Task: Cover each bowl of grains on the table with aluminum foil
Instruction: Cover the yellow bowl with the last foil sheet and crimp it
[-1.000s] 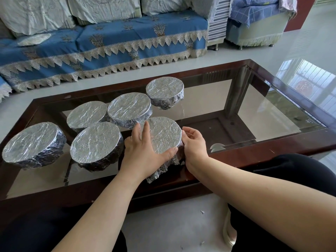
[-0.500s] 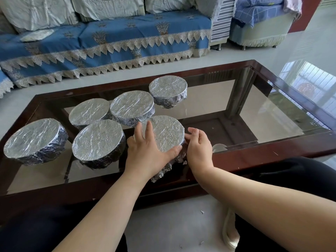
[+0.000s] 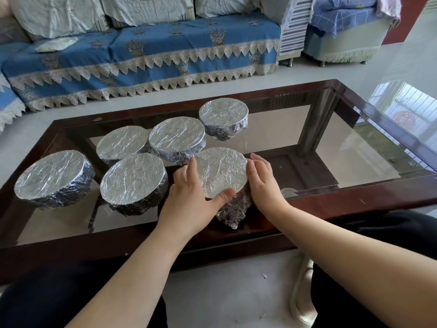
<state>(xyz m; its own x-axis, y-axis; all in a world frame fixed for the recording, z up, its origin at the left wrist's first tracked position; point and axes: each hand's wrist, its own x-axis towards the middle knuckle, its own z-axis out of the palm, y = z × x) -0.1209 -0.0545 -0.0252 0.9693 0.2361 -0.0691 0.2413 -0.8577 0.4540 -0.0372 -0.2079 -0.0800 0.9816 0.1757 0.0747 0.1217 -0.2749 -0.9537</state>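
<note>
Several bowls stand on the glass table (image 3: 354,200), each wrapped in crinkled aluminum foil. The nearest foil-covered bowl (image 3: 221,171) sits at the table's front edge between my hands. My left hand (image 3: 191,200) lies against its left side with fingers straight and the thumb pressing on the foil top near the rim. My right hand (image 3: 264,185) presses flat on its right side. A loose foil flap (image 3: 233,214) hangs down at the bowl's front. The other wrapped bowls (image 3: 132,178), (image 3: 176,136), (image 3: 223,114) stand behind and to the left.
Two more wrapped bowls (image 3: 121,145), (image 3: 50,175) stand at the left. The table's right half is bare glass inside a dark wood frame. A blue-covered sofa (image 3: 142,55) runs behind the table. My knees are close to the near edge.
My right hand has slid from the bowl's near right corner further along its right side, fingers straightening. My left hand has stayed on the bowl's left side.
</note>
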